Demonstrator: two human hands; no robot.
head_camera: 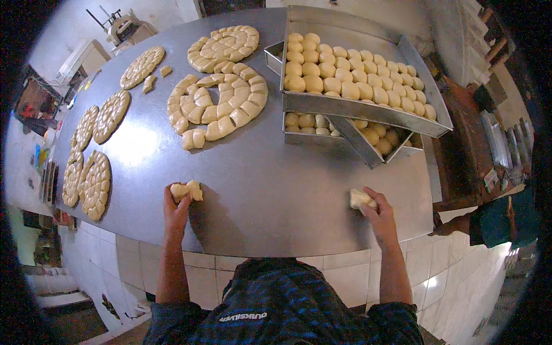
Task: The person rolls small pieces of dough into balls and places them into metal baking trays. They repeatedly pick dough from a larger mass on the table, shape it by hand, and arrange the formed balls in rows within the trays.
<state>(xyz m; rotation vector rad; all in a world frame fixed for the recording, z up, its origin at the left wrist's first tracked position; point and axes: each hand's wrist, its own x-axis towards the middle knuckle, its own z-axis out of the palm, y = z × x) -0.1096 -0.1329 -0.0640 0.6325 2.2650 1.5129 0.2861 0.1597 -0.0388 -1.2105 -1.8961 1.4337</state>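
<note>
Two lumps of dough (188, 191) are pinched in my left hand (177, 211), above the near left part of the metal table (276, 189). On the right, my right hand (381, 213) grips another piece of dough (360, 199) between thumb and fingers. Ahead of my left hand lies a round of cut dough (241, 92) with gaps in its rings; a second cut round (224, 47) touches its far side. Rows of smooth dough balls (358, 75) fill much of a metal tray (362, 110) beyond my right hand.
Under the top tray are more metal trays, one set crosswise (360, 144), holding dough balls. Several cut dough rounds (95, 185) lie along the table's left side, with two loose dough pieces (149, 84) near the far one. At right, a person's leg (455, 225) shows beside the table.
</note>
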